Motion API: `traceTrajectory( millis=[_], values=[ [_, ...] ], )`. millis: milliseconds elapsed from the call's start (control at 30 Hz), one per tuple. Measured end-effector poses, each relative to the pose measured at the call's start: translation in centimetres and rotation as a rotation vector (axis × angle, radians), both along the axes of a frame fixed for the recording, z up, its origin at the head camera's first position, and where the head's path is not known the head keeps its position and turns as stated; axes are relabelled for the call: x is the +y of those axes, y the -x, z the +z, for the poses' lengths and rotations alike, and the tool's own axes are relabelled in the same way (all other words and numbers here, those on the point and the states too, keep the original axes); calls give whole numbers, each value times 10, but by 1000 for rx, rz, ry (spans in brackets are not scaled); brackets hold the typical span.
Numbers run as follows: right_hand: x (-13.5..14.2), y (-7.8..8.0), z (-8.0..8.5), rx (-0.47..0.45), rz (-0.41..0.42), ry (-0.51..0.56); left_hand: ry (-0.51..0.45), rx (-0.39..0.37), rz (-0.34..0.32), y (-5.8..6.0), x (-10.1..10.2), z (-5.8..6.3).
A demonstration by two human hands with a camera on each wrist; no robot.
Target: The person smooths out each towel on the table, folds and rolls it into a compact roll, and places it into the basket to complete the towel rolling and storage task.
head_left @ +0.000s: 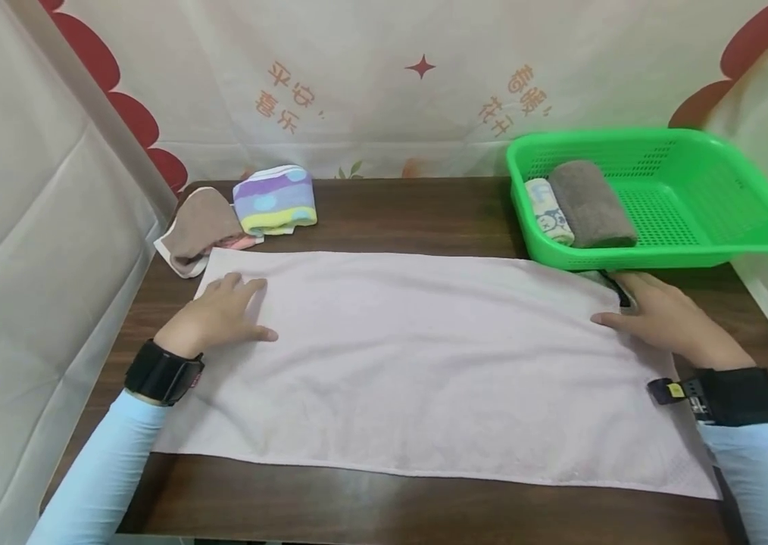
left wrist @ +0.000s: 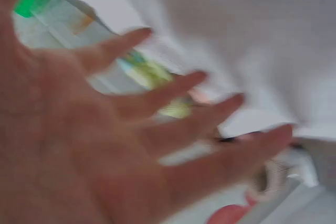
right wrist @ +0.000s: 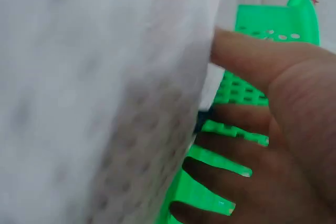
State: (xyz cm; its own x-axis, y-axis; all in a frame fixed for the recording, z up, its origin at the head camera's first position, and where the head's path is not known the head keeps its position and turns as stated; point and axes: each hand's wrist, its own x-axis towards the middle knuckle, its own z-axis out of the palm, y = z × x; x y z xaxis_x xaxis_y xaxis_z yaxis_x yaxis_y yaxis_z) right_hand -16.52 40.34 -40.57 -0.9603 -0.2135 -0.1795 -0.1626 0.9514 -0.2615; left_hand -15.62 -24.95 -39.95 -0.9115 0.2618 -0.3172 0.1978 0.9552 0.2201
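A pale, nearly white towel (head_left: 425,363) lies spread wide across the table with soft wrinkles. Over its upper left part is my left hand (head_left: 216,314), fingers spread and thumb pointing inward; the left wrist view shows the palm and straight fingers (left wrist: 194,129) near the cloth. My right hand (head_left: 663,314) is at the towel's upper right edge, with the thumb over the cloth. In the right wrist view its fingers (right wrist: 226,182) extend fairly straight beside the towel's edge. A small grey and black-edged bit of cloth (head_left: 614,286) peeks out by those fingers.
A green plastic basket (head_left: 711,257) stands at the back right, holding a rolled grey towel (head_left: 591,204) and a patterned roll (head_left: 549,212). At the back left are a folded striped towel (head_left: 275,200) and a crumpled brown cloth (head_left: 203,223). Fabric curtains (head_left: 384,98) enclose the dark wooden table (head_left: 418,212).
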Motion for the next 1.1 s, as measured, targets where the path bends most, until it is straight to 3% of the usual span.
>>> traceTrajectory(
  millis=[67,267,333,433,533,633,700,900,1100],
  values=[
    [4,0,-5,-38,-6,9,-26,-31,-30,-2,-4,-2],
    [19,-3,-3,-143,-55,6,-17,-73,3,-15,1,-6],
    [23,-5,-3,-123,-69,-1,-6,-59,-8,-21,3,-5],
    [26,-5,-5,-29,-119,71,1,-6,-10,-22,1,3],
    [26,-4,-8,57,-175,165,-36,131,-57,-8,-8,6],
    [27,-1,-8,62,-199,204,-106,287,-154,16,-18,2],
    [27,2,-9,65,-195,207,-136,338,-209,31,-23,-2],
    [27,13,-14,21,-179,308,-167,315,-197,59,-27,-11],
    [28,12,-13,-51,-252,425,-143,279,-224,73,-24,-10]
  ],
)
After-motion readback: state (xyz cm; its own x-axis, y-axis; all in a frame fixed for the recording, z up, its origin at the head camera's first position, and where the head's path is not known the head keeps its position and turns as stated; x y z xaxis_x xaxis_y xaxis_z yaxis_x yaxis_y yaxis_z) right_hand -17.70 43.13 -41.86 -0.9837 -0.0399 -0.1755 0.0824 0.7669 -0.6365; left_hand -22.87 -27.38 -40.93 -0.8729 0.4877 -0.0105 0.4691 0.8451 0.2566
